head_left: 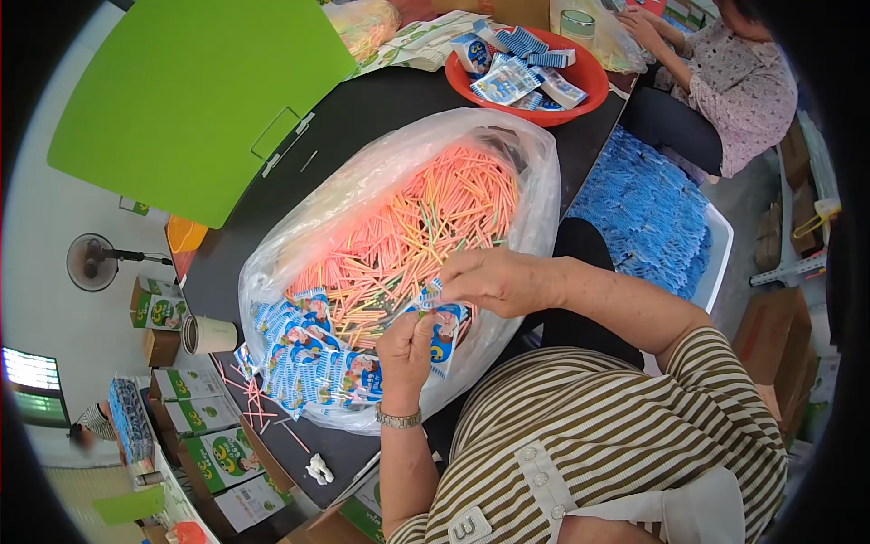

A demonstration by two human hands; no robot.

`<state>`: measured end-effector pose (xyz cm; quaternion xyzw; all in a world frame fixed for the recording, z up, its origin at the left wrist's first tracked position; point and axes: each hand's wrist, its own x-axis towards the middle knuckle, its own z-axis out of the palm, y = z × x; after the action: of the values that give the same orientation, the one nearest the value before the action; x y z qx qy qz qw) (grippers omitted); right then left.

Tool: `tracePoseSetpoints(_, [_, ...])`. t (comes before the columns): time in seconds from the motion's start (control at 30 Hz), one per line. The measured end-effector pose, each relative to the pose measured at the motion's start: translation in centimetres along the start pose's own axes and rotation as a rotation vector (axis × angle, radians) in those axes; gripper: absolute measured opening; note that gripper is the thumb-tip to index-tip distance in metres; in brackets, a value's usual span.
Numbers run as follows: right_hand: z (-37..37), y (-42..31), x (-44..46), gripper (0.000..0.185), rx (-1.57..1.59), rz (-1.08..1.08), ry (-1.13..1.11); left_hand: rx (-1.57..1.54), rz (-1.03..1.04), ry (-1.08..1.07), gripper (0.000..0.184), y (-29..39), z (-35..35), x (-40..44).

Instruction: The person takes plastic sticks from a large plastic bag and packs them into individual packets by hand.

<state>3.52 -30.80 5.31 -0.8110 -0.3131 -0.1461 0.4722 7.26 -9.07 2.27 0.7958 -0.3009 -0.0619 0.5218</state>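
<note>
My left hand [405, 352], with a watch at the wrist, is closed on a blue-and-white printed packet [444, 337]. The fingers of my right hand [494, 279] are pinched together just above it, by the striped upper end of a packet [430, 294]; what they grip is mostly hidden. Both hands are over a large clear plastic bag [535, 172], spread wide on the dark table. Thin pink, orange and green sticks [426, 218] fill much of the bag. Several similar packets [313, 363] are piled on its near left side.
A red bowl [594, 86] of packets stands at the far right. Loose sticks [258, 399], crumpled white tissue [319, 469] and a paper cup [210, 335] are at the left. A green board [199, 100] rises behind; another person [739, 91] sits beyond a blue-filled tub [639, 213].
</note>
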Motion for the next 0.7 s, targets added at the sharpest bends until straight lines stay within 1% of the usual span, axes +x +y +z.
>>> tracePoseSetpoints(0.03, [0.0, 0.0, 0.0, 0.012, -0.002, 0.002, -0.001, -0.003, 0.000, 0.000, 0.015, 0.0, 0.2, 0.0])
tracePoseSetpoints(0.13, [-0.1, -0.3, 0.2, 0.010, 0.052, 0.126, -0.270, 0.088, 0.277, 0.003, 0.012, -0.4, 1.4, 0.0])
tracePoseSetpoints(0.17, [-0.2, -0.7, 0.5, 0.010, 0.048, 0.131, -0.266, 0.084, 0.281, -0.003, 0.012, -0.7, 1.7, -0.1])
tracePoseSetpoints(0.27, [-0.3, -3.0, 1.7, 0.009, -0.358, -0.107, 0.030, 0.004, 0.141, 0.142, 0.014, -2.0, 2.2, -0.9])
tracePoseSetpoints(0.3, [-1.2, -2.1, 1.8, 0.009, -0.357, -0.102, 0.023, -0.002, 0.135, 0.142, 0.014, -2.2, 2.2, -1.0])
tracePoseSetpoints(0.37, [-4.0, 1.0, 1.8, 0.009, -0.292, 0.034, 0.053, 0.070, 0.200, 0.201, 0.018, -2.5, 1.7, -1.2])
tracePoseSetpoints(0.4, [-3.8, 2.5, 0.9, 0.009, -0.294, 0.033, 0.050, 0.110, 0.239, 0.230, 0.019, -2.5, 1.4, -1.1])
tracePoseSetpoints(0.43, [-3.2, 4.6, -0.3, 0.009, -0.573, 0.067, -0.159, 0.109, 0.244, 0.229, 0.019, -2.4, 1.1, -0.8])
tracePoseSetpoints(0.47, [-2.9, 6.0, -1.0, 0.010, -0.851, 0.102, -0.373, 0.122, 0.297, 0.230, 0.022, -2.1, 0.8, -0.4])
tracePoseSetpoints(0.53, [-2.9, 6.7, -1.1, 0.010, -0.844, 0.061, -0.417, 0.150, 0.385, 0.240, 0.026, -1.7, 0.5, -0.2])
tracePoseSetpoints(0.6, [-2.4, 7.2, -1.3, 0.010, -0.813, -0.018, -0.498, 0.162, 0.389, 0.244, 0.028, -2.0, 0.3, -0.5])
tracePoseSetpoints(0.63, [-2.5, 7.5, -1.2, 0.010, -0.810, -0.024, -0.499, 0.173, 0.407, 0.245, 0.029, -2.1, 0.1, -0.5])
tracePoseSetpoints(0.7, [-3.7, 7.1, -0.5, 0.015, -0.615, 0.125, -0.380, 0.184, 0.429, 0.256, 0.031, -2.1, 0.0, -0.4])
